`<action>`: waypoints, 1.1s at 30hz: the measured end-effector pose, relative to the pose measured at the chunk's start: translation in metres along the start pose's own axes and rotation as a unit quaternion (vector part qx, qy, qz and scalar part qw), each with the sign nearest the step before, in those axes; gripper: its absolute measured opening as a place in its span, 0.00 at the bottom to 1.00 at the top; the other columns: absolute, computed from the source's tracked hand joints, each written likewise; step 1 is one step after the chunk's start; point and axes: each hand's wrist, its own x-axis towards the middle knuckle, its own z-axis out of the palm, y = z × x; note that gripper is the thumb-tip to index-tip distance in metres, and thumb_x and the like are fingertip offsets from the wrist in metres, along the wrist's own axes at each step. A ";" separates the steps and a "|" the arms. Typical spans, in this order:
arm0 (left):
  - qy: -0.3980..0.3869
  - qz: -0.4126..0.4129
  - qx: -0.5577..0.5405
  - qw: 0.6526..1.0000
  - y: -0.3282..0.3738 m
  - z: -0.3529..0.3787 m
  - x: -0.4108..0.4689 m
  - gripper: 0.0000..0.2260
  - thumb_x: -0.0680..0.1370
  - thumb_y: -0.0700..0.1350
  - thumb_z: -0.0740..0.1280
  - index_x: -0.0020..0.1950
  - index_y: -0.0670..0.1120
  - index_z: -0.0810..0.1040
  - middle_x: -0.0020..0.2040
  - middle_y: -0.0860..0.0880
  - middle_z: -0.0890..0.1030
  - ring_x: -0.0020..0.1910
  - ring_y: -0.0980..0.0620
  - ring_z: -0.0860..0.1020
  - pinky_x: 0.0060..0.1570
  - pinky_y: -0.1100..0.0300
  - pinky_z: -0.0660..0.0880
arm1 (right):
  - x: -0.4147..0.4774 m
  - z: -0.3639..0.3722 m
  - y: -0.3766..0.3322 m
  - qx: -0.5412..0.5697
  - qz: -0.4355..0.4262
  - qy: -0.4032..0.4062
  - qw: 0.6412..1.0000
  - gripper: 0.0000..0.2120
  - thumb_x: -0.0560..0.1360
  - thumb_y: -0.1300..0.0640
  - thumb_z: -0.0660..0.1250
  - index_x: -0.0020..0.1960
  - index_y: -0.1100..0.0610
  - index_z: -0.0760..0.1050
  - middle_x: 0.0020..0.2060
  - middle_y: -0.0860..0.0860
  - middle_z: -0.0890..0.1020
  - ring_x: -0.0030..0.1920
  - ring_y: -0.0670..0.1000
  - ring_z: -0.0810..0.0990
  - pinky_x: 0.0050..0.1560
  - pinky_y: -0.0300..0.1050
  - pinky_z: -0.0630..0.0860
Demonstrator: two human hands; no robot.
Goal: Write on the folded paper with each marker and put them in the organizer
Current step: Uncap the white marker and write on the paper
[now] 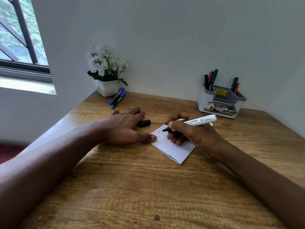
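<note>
A folded white paper (173, 148) lies on the wooden table, with faint blue writing near its upper left corner. My right hand (189, 133) grips a white whiteboard marker (200, 120), its black tip touching the paper. My left hand (125, 128) lies flat on the table, its thumb pressing the paper's left edge. A black marker cap (145, 123) lies beside my left fingers. Two blue markers (118, 97) lie by the flower pot. The grey organizer (221, 100) at the back right holds several markers.
A white pot of white flowers (107, 71) stands at the back left against the wall. A window (18, 38) is at the far left. The wooden table (140, 187) stretches toward me, its left edge running diagonally.
</note>
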 end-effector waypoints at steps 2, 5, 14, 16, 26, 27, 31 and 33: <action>-0.003 0.000 -0.001 1.000 0.000 0.000 0.000 0.51 0.66 0.79 0.51 0.83 0.54 0.46 0.83 0.52 0.44 0.81 0.50 0.48 0.77 0.44 0.43 | 0.000 -0.004 0.000 0.009 0.011 -0.018 1.000 0.08 0.75 0.57 0.75 0.52 0.58 0.82 0.41 0.56 0.89 0.39 0.52 0.87 0.40 0.42 0.83; -0.004 0.004 0.000 1.000 0.000 -0.001 -0.001 0.49 0.69 0.78 0.53 0.83 0.55 0.46 0.83 0.52 0.44 0.81 0.49 0.48 0.77 0.43 0.43 | -0.003 -0.006 -0.002 -0.027 0.005 -0.032 0.999 0.10 0.69 0.51 0.79 0.48 0.54 0.84 0.42 0.54 0.89 0.42 0.52 0.88 0.45 0.44 0.85; -0.003 -0.003 -0.004 1.000 0.003 -0.003 -0.004 0.51 0.66 0.79 0.52 0.83 0.55 0.47 0.83 0.53 0.45 0.81 0.50 0.51 0.78 0.43 0.45 | -0.003 0.004 0.006 -0.100 -0.047 0.045 0.993 0.08 0.69 0.52 0.79 0.36 0.44 0.81 0.29 0.46 0.84 0.28 0.42 0.80 0.28 0.33 0.74; -0.003 0.002 -0.003 1.000 0.002 -0.002 -0.004 0.51 0.67 0.80 0.52 0.83 0.55 0.47 0.83 0.53 0.45 0.81 0.49 0.51 0.77 0.43 0.46 | -0.003 0.005 0.006 -0.112 -0.049 0.046 0.991 0.08 0.69 0.51 0.79 0.37 0.45 0.81 0.30 0.44 0.84 0.29 0.40 0.80 0.28 0.32 0.73; 0.000 -0.002 -0.002 1.000 0.002 -0.002 -0.004 0.49 0.68 0.79 0.53 0.83 0.56 0.47 0.83 0.53 0.46 0.81 0.48 0.51 0.77 0.43 0.49 | -0.002 0.004 0.006 -0.089 -0.045 0.036 0.994 0.07 0.73 0.53 0.76 0.40 0.52 0.80 0.28 0.47 0.83 0.27 0.42 0.80 0.28 0.33 0.75; 0.000 -0.002 -0.002 1.000 0.002 -0.003 -0.004 0.49 0.67 0.79 0.53 0.83 0.56 0.47 0.83 0.53 0.46 0.81 0.48 0.51 0.77 0.43 0.49 | -0.002 0.005 0.006 -0.090 -0.046 0.036 0.994 0.06 0.73 0.53 0.76 0.41 0.52 0.80 0.28 0.46 0.83 0.27 0.42 0.80 0.28 0.33 0.75; 0.007 0.003 0.001 1.000 0.002 -0.002 -0.004 0.48 0.69 0.79 0.53 0.83 0.55 0.48 0.83 0.53 0.47 0.81 0.48 0.51 0.76 0.44 0.51 | -0.002 0.007 0.006 -0.114 -0.052 0.036 0.991 0.07 0.71 0.52 0.78 0.40 0.50 0.81 0.30 0.43 0.83 0.30 0.40 0.80 0.30 0.32 0.74; 0.005 0.000 0.003 1.000 0.002 -0.002 -0.004 0.50 0.67 0.79 0.52 0.83 0.56 0.48 0.83 0.53 0.47 0.81 0.48 0.51 0.76 0.45 0.50 | -0.002 0.006 0.006 -0.113 -0.051 0.045 0.991 0.07 0.71 0.53 0.78 0.39 0.49 0.80 0.29 0.42 0.83 0.30 0.39 0.80 0.29 0.32 0.74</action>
